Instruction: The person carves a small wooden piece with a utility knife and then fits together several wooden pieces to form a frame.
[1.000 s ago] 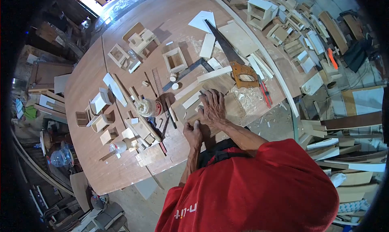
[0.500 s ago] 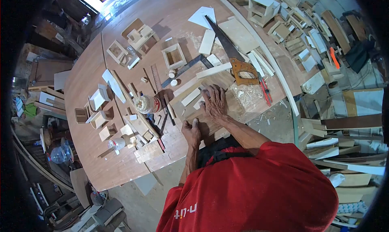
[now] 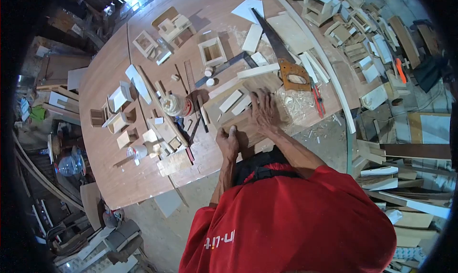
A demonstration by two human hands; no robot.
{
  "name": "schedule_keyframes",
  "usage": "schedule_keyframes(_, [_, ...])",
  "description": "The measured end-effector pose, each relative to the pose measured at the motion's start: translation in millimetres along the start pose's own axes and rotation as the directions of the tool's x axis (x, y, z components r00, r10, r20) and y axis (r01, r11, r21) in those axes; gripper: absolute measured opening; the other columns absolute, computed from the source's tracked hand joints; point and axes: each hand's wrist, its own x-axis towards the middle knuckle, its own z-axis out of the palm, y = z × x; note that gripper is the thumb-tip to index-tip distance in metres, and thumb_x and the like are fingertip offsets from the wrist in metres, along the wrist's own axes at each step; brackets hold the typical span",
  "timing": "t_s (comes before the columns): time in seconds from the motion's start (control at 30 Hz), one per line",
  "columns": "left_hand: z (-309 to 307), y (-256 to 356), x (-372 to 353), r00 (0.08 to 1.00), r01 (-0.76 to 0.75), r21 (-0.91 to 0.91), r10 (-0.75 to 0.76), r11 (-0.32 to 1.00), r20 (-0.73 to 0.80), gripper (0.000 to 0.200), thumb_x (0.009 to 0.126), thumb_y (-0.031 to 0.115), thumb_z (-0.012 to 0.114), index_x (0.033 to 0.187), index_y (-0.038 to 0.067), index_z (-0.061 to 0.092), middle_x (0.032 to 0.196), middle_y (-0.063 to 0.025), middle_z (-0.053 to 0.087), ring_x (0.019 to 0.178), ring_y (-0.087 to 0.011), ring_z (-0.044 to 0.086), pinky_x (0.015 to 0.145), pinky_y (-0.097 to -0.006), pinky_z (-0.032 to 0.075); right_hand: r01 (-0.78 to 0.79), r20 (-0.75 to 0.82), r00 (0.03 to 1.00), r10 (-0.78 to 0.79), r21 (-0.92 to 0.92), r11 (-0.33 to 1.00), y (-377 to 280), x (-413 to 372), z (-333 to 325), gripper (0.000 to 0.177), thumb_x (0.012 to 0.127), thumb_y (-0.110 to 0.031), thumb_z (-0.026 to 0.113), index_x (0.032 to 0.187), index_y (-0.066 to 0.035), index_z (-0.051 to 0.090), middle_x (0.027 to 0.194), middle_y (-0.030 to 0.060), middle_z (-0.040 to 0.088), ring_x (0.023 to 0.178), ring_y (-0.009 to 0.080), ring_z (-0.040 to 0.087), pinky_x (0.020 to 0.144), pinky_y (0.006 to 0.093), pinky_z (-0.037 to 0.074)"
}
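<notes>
A flat wooden board (image 3: 267, 85) lies at the near edge of the table, in front of my body. Two short pale wood strips (image 3: 231, 101) rest on it side by side. My right hand (image 3: 264, 113) lies over the board with fingers spread, the fingertips beside the end of the nearer strip. At the board's near left corner, my left hand (image 3: 228, 142) is closed around the edge, thumb up; its other fingers are partly hidden. A longer pale strip (image 3: 258, 71) lies just beyond the board.
A handsaw (image 3: 294, 76), red-handled pliers (image 3: 317, 101) and wood shavings (image 3: 296, 103) lie to the right. Beyond the board are a metal square (image 3: 229, 68) and an open wooden box (image 3: 212, 52). A glue jar (image 3: 176, 105) stands left among wood scraps.
The camera view has shifted a little. My right hand has slid slightly right across the board, its fingers more spread, uncovering more of the nearer strip. My left hand stays at the corner.
</notes>
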Motion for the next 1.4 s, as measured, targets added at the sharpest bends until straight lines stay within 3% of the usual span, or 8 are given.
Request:
schedule_keyframes(0.43, [2,-1,1,0.999,-0.033,-0.122,0.037,0.992,0.031,0.014,0.086,0.01,0.066,0.088,-0.002,0.06,0.077,-0.0053,0.061,0.07,-0.0125,0.052,0.064,-0.029,0.044,-0.027,0.058,0.998,0.031,-0.066,0.997,7,-5,-2,0.062,0.084,-0.03,0.062,0.134,-0.002,0.04,0.137,0.018,0.035,0.133,0.0393,0.028,0.107,0.0554,0.023])
schedule_keyframes(0.53, [-1,12,-9,0.994,-0.046,-0.3,0.075,0.953,0.085,0.014,0.088,0.01,0.063,0.095,-0.001,0.059,0.085,-0.0047,0.063,0.077,-0.0115,0.055,0.07,-0.0274,0.045,-0.094,0.034,0.995,0.091,0.071,0.993,21,-4,-18,0.062,0.085,-0.027,0.063,0.135,-0.002,0.038,0.137,0.019,0.034,0.133,0.0392,0.028,0.107,0.0545,0.026])
schedule_keyframes(0.73, [-13,41,-18,0.94,-0.199,-0.322,0.273,0.926,0.205,0.012,0.093,0.009,0.058,0.103,0.002,0.055,0.092,-0.0033,0.061,0.083,-0.0104,0.054,0.075,-0.0257,0.044,-0.168,0.1,0.986,0.135,0.55,0.818,80,-4,-89,0.069,0.078,-0.017,0.072,0.137,-0.005,0.038,0.138,0.0196,0.037,0.132,0.0345,0.034,0.108,0.0454,0.032])
schedule_keyframes(0.8, [-11,47,-18,0.938,-0.2,-0.336,0.28,0.92,0.206,0.011,0.094,0.009,0.057,0.101,0.002,0.054,0.092,-0.0027,0.06,0.083,-0.0098,0.053,0.076,-0.0251,0.044,-0.43,0.488,0.859,0.157,0.52,0.738,93,-2,-106,0.066,0.076,-0.015,0.074,0.134,-0.006,0.042,0.129,0.0179,0.049,0.121,0.0312,0.049,0.102,0.0401,0.04])
schedule_keyframes(0.83, [-10,47,-16,0.923,-0.269,-0.304,0.335,0.914,0.19,0.009,0.093,0.009,0.058,0.1,0.003,0.055,0.09,-0.0024,0.06,0.081,-0.0095,0.053,0.075,-0.0247,0.044,-0.448,0.487,0.856,0.174,0.529,0.72,90,0,-113,0.053,0.078,-0.01,0.073,0.125,-0.003,0.05,0.113,0.0162,0.06,0.105,0.027,0.06,0.093,0.0376,0.047])
schedule_keyframes(1.03, [-26,46,-13,0.913,-0.366,-0.013,0.362,0.93,0.188,0.011,0.089,0.007,0.063,0.096,0.0,0.059,0.084,-0.0049,0.061,0.081,-0.0119,0.055,0.077,-0.0263,0.044,-0.505,0.505,0.823,0.26,0.439,0.743,86,-6,-129,0.025,0.08,-0.004,0.069,0.103,0.0,0.06,0.092,0.0117,0.066,0.09,0.0219,0.064,0.084,0.0349,0.05])
schedule_keyframes(1.3, [-26,40,-15,0.852,-0.518,0.09,0.504,0.851,0.144,0.022,0.087,0.007,0.067,0.107,-0.002,0.061,0.093,-0.0079,0.067,0.092,-0.0154,0.062,0.084,-0.0295,0.048,-0.383,0.415,0.895,0.166,0.521,0.763,89,-6,-131,0.018,0.081,0.003,0.065,0.098,-0.001,0.063,0.094,0.0073,0.067,0.089,0.0153,0.065,0.082,0.0317,0.053])
schedule_keyframes(1.4, [-21,31,-17,0.915,-0.388,-0.043,0.39,0.921,0.101,0.026,0.088,0.007,0.067,0.111,-0.002,0.06,0.097,-0.0089,0.066,0.095,-0.0161,0.063,0.086,-0.0292,0.049,-0.387,0.414,0.894,0.172,0.518,0.763,92,-6,-127,0.019,0.081,0.004,0.064,0.099,-0.002,0.064,0.097,0.0075,0.067,0.089,0.0159,0.065,0.082,0.0315,0.052])
